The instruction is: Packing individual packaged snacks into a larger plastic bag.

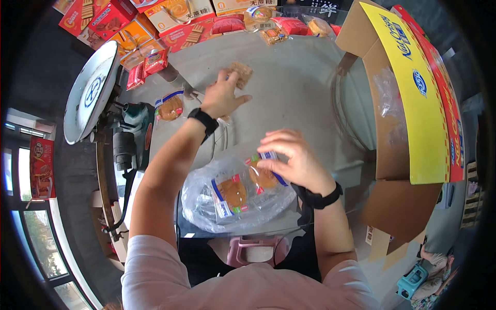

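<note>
My left hand (223, 95) reaches across the glass-topped table (289, 77), bent fingertips on a small beige packet (241, 72), thumb spread. Left of it lies a wrapped round golden pastry (168, 108). My right hand (292, 160) is loosely curved with fingers apart, over a wrapped round pastry (261, 180) that its thumb appears to touch and partly hides. A second wrapped pastry (232, 195) lies beside that one, both on a crumpled clear plastic bag (201, 209) at the near edge.
Snack boxes (181, 15) and red packets (155, 63) line the far edge. A dial scale with white pan (93, 93) stands left; an open yellow-red carton (423, 129) right. A pink stool (256, 250) is below me; a blue stool (411, 281) stands lower right.
</note>
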The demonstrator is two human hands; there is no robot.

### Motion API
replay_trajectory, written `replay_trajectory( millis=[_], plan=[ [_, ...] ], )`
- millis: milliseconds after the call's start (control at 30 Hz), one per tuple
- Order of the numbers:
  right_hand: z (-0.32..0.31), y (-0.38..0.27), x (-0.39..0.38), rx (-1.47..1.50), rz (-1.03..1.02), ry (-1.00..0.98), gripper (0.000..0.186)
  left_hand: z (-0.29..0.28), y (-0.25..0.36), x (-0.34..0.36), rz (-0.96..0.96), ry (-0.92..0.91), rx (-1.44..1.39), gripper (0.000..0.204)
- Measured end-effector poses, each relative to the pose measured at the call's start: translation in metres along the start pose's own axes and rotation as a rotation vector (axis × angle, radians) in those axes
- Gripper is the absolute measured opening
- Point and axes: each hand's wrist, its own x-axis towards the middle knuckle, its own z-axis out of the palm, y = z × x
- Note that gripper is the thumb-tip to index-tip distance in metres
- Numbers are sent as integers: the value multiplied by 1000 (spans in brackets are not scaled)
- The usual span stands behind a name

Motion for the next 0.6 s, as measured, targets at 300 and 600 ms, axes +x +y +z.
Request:
replay_trajectory(
  millis=[300,600],
  plan=[
    [-17,-9,1,93,144,209,19,-1,38,-25,-79,138,-188,71],
    [-19,-7,-2,126,287,339,42,-4,45,-10,-68,34,-369,99]
  ],
)
